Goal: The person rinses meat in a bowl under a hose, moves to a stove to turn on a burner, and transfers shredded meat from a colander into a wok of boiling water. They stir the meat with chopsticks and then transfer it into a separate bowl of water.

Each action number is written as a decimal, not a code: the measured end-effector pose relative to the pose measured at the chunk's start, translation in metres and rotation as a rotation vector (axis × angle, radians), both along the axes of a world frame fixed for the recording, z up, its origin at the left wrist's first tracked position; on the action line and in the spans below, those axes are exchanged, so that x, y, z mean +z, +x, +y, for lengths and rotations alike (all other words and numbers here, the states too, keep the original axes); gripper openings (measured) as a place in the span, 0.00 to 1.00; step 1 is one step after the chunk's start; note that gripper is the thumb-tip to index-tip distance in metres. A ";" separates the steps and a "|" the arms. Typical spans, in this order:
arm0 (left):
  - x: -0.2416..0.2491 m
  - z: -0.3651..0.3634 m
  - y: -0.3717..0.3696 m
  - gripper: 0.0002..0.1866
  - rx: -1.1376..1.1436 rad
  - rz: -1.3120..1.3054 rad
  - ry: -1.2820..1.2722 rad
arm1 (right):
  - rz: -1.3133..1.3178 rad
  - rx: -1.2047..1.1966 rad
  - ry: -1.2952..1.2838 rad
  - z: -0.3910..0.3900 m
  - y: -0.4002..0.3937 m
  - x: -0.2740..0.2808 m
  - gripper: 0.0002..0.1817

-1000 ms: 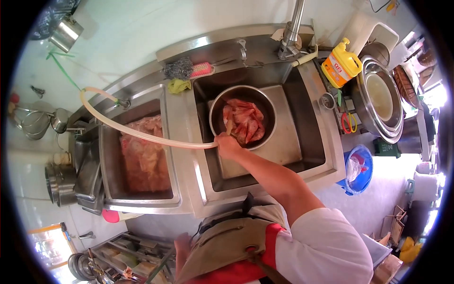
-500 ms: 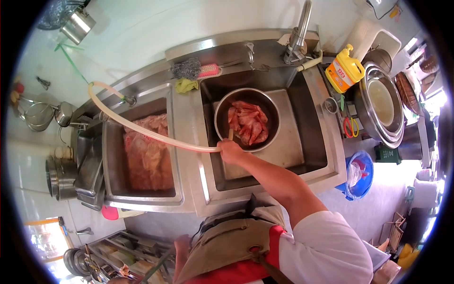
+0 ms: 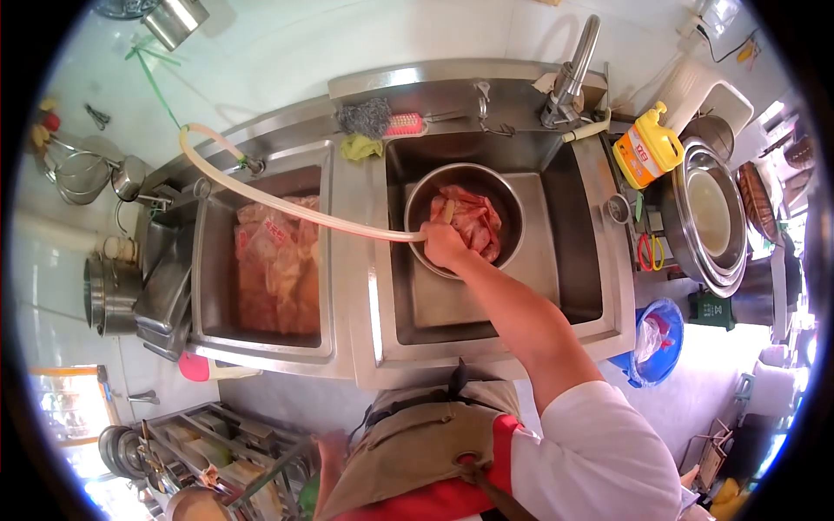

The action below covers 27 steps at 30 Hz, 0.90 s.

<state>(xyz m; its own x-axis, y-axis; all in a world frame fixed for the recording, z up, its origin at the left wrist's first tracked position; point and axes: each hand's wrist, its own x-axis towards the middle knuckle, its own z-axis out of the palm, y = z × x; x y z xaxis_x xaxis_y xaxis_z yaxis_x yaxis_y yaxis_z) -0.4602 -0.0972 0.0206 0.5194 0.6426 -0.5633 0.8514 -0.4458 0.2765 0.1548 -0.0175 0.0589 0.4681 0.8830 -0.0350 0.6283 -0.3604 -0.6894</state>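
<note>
My right hand [image 3: 443, 245] is wrapped round a pale flexible hose [image 3: 287, 207], over the near left rim of a round steel bowl [image 3: 518, 201]. The hose's short end pokes out past my fingers, above reddish raw meat pieces [image 3: 478, 219] in the bowl. This bowl stands in the right sink basin [image 3: 530, 291]. From a wall fitting at the left, the hose arches across the left basin [image 3: 327, 286], where pale raw meat, partly in clear plastic with red print, lies in reddish water. Only a bit of my left hand [image 3: 328, 451] shows beside the apron; its fingers cannot be made out.
A steel scourer [image 3: 363, 118], pink brush [image 3: 405, 124] and yellow-green cloth [image 3: 361, 147] lie on the back ledge near a faucet [image 3: 569, 91]. At right are a yellow jug [image 3: 647, 148], scissors [image 3: 650, 252], stacked basins [image 3: 738, 252] and a blue bucket [image 3: 656, 356].
My right hand has moved farther over the bowl with the hose, whose end is now nearer the back of the meat. The camera view has shifted slightly.
</note>
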 end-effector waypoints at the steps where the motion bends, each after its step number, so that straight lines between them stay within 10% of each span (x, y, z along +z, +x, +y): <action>1: 0.001 0.000 0.001 0.11 -0.315 0.193 0.146 | -0.009 -0.009 0.006 -0.001 0.001 0.000 0.10; 3: 0.002 -0.008 0.003 0.11 0.096 0.098 -0.045 | -0.029 -0.031 0.012 -0.007 0.003 0.000 0.10; 10: -0.012 -0.017 -0.022 0.12 -0.311 -0.154 0.413 | -0.047 -0.051 -0.214 -0.033 0.020 0.018 0.13; 17: -0.007 -0.009 -0.010 0.15 -0.111 0.308 0.140 | -0.091 -0.185 -0.105 -0.059 0.023 0.028 0.10; 27: -0.018 0.008 -0.024 0.15 -0.145 -0.059 0.239 | -0.091 -0.251 -0.127 -0.076 0.005 0.032 0.11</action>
<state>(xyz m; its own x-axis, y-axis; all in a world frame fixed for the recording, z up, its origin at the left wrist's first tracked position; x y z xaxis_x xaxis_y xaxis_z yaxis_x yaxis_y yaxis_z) -0.4839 -0.0890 0.0023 0.6431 0.6698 -0.3712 0.7594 -0.6203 0.1963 0.1600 -0.0933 0.0910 0.6775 0.7306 -0.0852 0.5661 -0.5918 -0.5738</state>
